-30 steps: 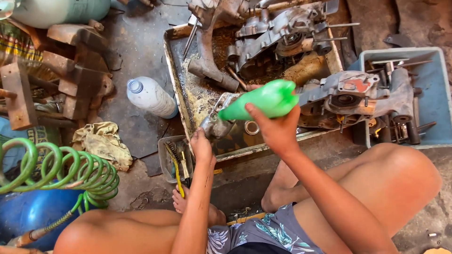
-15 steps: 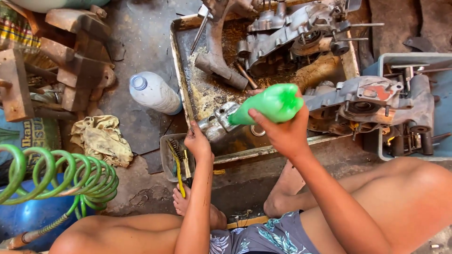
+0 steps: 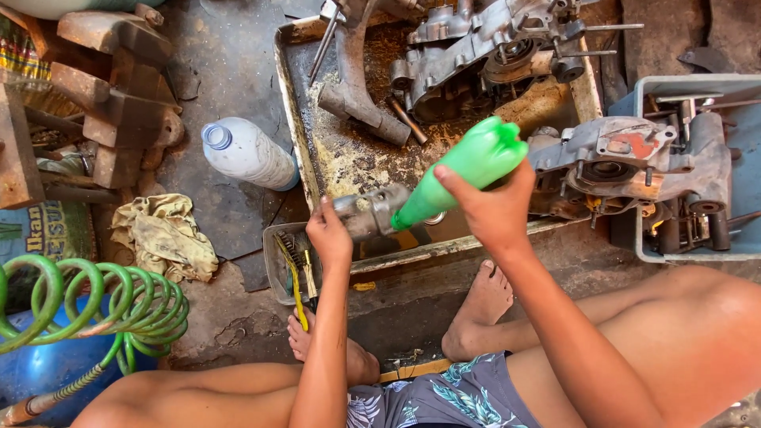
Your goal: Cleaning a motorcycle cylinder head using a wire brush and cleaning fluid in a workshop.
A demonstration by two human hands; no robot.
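My right hand [image 3: 495, 210] grips a green plastic bottle [image 3: 464, 169], tipped with its mouth down and to the left. The mouth points at a grey metal engine part [image 3: 369, 212] that my left hand [image 3: 328, 235] holds over the near edge of a rusty metal tray [image 3: 297, 127]. Inside the tray lie a large engine casing [image 3: 483, 55] and a bent metal arm [image 3: 354, 87].
A second engine casing [image 3: 634, 162] rests in a blue crate [image 3: 745, 103] at right. A clear plastic bottle [image 3: 246, 152] lies left of the tray, near a dirty rag [image 3: 162, 234]. A small tray with brushes [image 3: 289, 265], a green coiled hose [image 3: 87, 305], wooden blocks [image 3: 119, 103] and my bare feet [image 3: 476, 309] are close by.
The view has shifted, so everything sits lower and further right in frame. The green bottle stays tipped over the metal part; both hands keep their hold.
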